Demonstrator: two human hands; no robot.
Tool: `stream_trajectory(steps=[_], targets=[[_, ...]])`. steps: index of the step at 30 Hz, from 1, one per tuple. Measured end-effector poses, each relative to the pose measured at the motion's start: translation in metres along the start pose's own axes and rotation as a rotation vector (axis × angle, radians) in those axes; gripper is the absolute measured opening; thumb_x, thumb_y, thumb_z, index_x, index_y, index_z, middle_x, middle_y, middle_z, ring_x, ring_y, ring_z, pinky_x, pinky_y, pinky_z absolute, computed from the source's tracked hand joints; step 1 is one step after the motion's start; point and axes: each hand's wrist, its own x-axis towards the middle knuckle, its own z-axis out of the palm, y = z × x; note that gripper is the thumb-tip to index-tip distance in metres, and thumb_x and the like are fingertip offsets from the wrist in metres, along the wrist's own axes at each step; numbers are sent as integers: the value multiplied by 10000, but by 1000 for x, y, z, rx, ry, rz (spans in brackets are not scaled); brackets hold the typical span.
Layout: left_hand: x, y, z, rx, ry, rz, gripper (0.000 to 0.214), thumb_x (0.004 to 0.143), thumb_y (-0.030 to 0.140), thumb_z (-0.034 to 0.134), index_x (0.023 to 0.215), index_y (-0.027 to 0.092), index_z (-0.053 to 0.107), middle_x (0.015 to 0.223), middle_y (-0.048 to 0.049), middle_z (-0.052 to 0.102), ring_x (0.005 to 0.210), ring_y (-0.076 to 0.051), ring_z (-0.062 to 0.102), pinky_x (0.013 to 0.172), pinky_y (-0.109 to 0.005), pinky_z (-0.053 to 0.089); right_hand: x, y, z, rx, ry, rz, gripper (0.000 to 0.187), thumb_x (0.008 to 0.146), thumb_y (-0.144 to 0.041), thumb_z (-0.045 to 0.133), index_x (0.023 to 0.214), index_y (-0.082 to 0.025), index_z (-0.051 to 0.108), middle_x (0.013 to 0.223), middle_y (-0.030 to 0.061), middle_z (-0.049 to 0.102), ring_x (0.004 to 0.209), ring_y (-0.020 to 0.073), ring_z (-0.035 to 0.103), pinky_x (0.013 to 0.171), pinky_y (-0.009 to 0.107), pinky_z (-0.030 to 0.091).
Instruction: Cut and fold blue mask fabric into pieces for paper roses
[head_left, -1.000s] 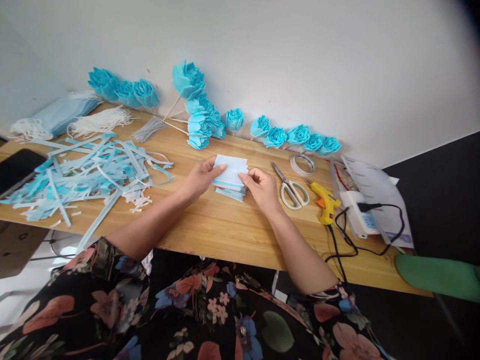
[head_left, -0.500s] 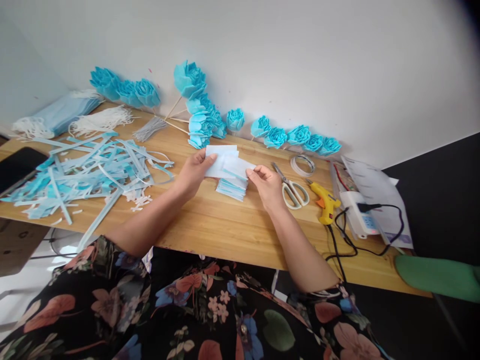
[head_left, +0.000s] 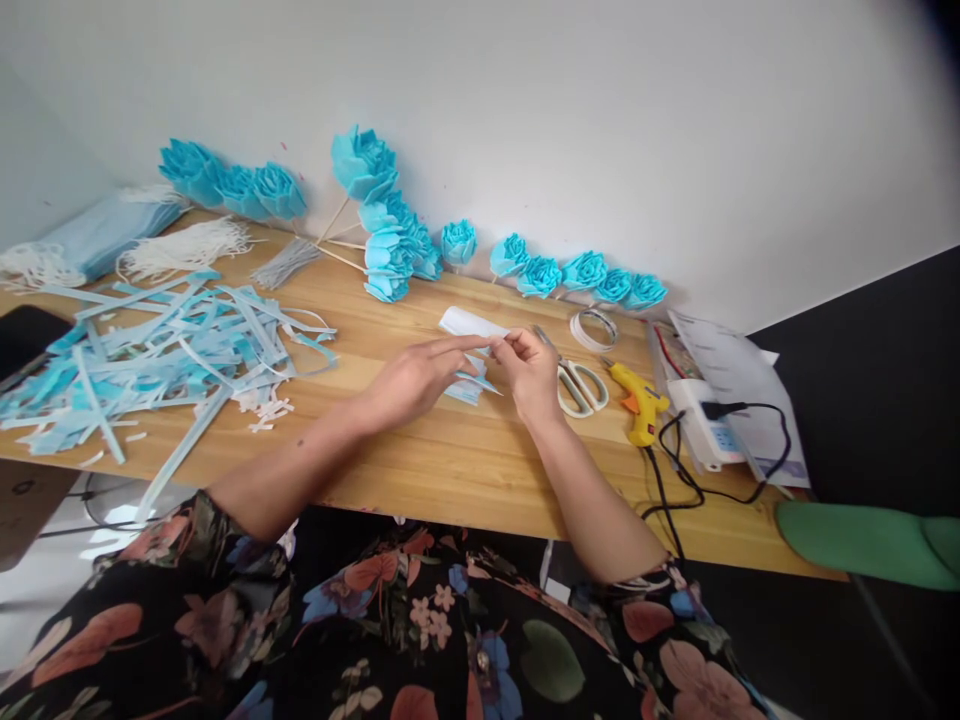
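My right hand (head_left: pixel 529 372) pinches a white, pale-blue-edged piece of mask fabric (head_left: pixel 471 321) between thumb and fingertips. The piece is bent over, its far end curling up behind my fingers. My left hand (head_left: pixel 412 382) reaches across in front, its fingers long and close together, with the tips at the same edge of the fabric and touching my right fingertips; its thumb is mostly hidden. Below the hands a small stack of cut blue fabric pieces (head_left: pixel 463 391) lies on the wooden table (head_left: pixel 420 460), partly covered by the left fingers. White-handled scissors (head_left: pixel 581 390) lie beside my right hand.
Blue fabric flowers (head_left: pixel 390 260) on sticks lean along the wall. Blue and white strips (head_left: pixel 172 360) pile up at left, near a phone (head_left: pixel 30 340) and masks (head_left: pixel 112 235). At right are a tape roll (head_left: pixel 593 329), a yellow glue gun (head_left: pixel 638 402) and a corded power strip (head_left: pixel 705 425).
My left hand has moved right, from the sheets' left side to my right fingertips. The fabric that lay flat between the hands is now bent over. The view has shifted slightly.
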Motion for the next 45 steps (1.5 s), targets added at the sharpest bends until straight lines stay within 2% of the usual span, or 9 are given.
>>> stream_trajectory(steps=[3, 6, 9, 12, 15, 27, 34, 38, 45], targets=[[-3, -2, 5, 117, -26, -16, 233, 973, 214, 429, 976, 178, 660, 1304, -134, 673, 1184, -242, 653, 963, -392, 532, 0, 1, -1, -29, -25, -3, 252, 812, -406, 665, 685, -204, 585, 603, -46, 537, 574, 100, 451, 572, 235, 371], [-4, -7, 0, 76, 36, -162, 174, 943, 283, 533, 915, 187, 675, 950, -74, 751, 890, -209, 710, 804, -315, 551, 2, 2, -3, -10, 14, 19, 243, 806, -398, 671, 693, -206, 573, 621, -44, 547, 590, 102, 485, 586, 237, 396], [0, -8, -12, -164, 341, -319, 181, 918, 349, 608, 869, 184, 663, 735, -21, 676, 666, -152, 649, 623, -243, 505, 4, 2, -4, 41, 40, 77, 184, 788, -385, 682, 818, -218, 610, 628, -50, 557, 584, 108, 519, 572, 241, 415], [6, -7, -27, -499, 661, -437, 221, 896, 415, 656, 918, 196, 635, 716, -7, 651, 620, -137, 637, 532, -218, 478, 5, 0, -4, 105, -27, 163, 362, 742, -356, 719, 1065, -229, 618, 626, -62, 587, 549, 112, 537, 508, 232, 394], [11, -7, -36, -685, 762, -506, 206, 894, 396, 669, 955, 205, 623, 731, -9, 671, 596, -123, 637, 498, -202, 471, 3, -1, -2, 97, -110, 208, 429, 733, -342, 724, 1129, -227, 606, 593, -69, 591, 513, 107, 532, 472, 222, 371], [9, -16, -32, -913, 721, -581, 162, 903, 311, 663, 968, 167, 625, 744, -2, 688, 531, -82, 610, 510, -190, 495, 0, -5, -2, -7, -199, 273, 200, 719, -318, 665, 876, -195, 643, 508, -65, 557, 455, 83, 501, 428, 194, 303], [9, -17, -32, -925, 705, -639, 220, 884, 344, 687, 982, 162, 611, 728, 4, 685, 517, -76, 606, 515, -190, 502, 1, -16, -7, 85, -177, 339, 385, 710, -316, 680, 1072, -191, 642, 513, -78, 554, 458, 82, 508, 411, 180, 286], [9, -18, -31, -935, 689, -638, 188, 900, 327, 661, 965, 159, 608, 719, 3, 680, 507, -73, 601, 495, -184, 492, 2, -8, -7, -58, -223, 354, 366, 714, -257, 651, 1070, -176, 643, 540, -70, 586, 441, 84, 515, 421, 198, 299], [10, -18, -30, -917, 695, -653, 197, 890, 328, 671, 967, 163, 599, 709, 11, 673, 501, -74, 596, 515, -201, 502, 0, -1, -12, -427, -330, 153, 396, 807, -208, 589, 1197, -223, 655, 558, -65, 618, 465, 124, 550, 555, 266, 420]])
